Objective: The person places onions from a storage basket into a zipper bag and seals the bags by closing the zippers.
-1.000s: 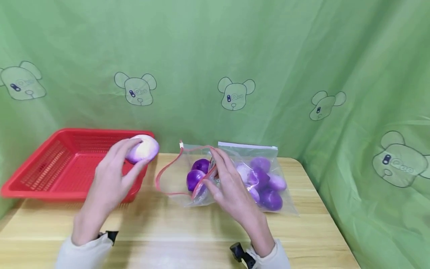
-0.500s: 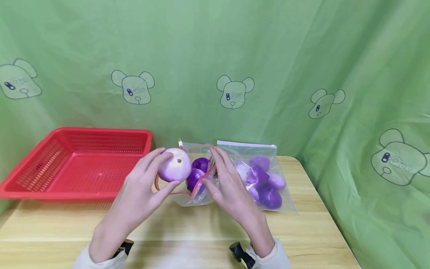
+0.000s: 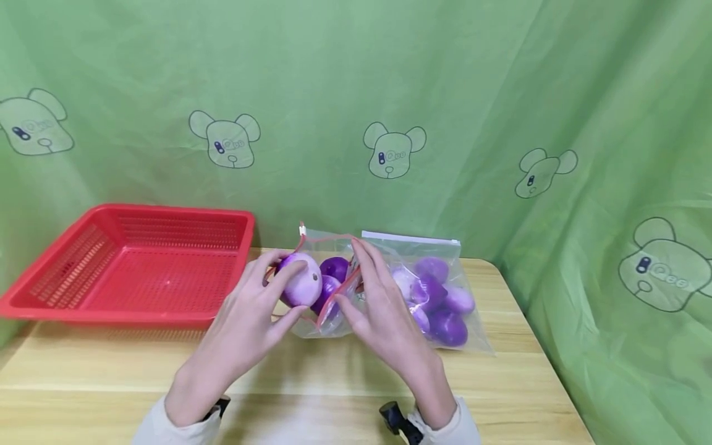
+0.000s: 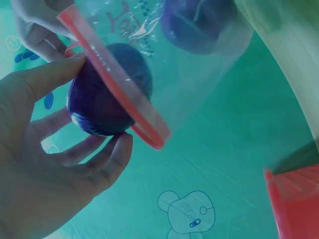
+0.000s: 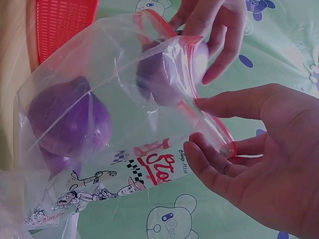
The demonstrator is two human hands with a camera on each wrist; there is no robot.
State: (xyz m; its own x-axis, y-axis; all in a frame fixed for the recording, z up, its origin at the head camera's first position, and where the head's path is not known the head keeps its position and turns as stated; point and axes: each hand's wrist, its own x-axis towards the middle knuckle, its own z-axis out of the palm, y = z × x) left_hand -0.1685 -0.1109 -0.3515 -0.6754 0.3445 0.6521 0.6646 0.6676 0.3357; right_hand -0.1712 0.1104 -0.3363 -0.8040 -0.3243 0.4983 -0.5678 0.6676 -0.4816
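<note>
My left hand (image 3: 241, 327) holds a purple-and-white onion (image 3: 305, 281) between thumb and fingers. That onion is partly through the red-rimmed mouth of a clear zip bag (image 5: 162, 167) with a printed cartoon band. My right hand (image 3: 386, 318) pinches the bag's near right rim, keeping the mouth spread. Inside the bag lie two darker purple onions (image 3: 335, 269); in the right wrist view a large onion (image 5: 70, 119) shows through the plastic at the bag's bottom. The left wrist view shows the rim (image 4: 114, 84) crossing over the held onion.
A red plastic basket (image 3: 167, 318) stands at the left of the wooden table (image 3: 300, 383). Beside the open bag on the right lies a second clear zip bag (image 3: 411, 237) holding several onions. A green curtain (image 3: 311, 123) hangs behind and along the right.
My left hand has carried the onion from the basket's right edge rightward and down into the bag's mouth. My right hand has stayed on the rim.
</note>
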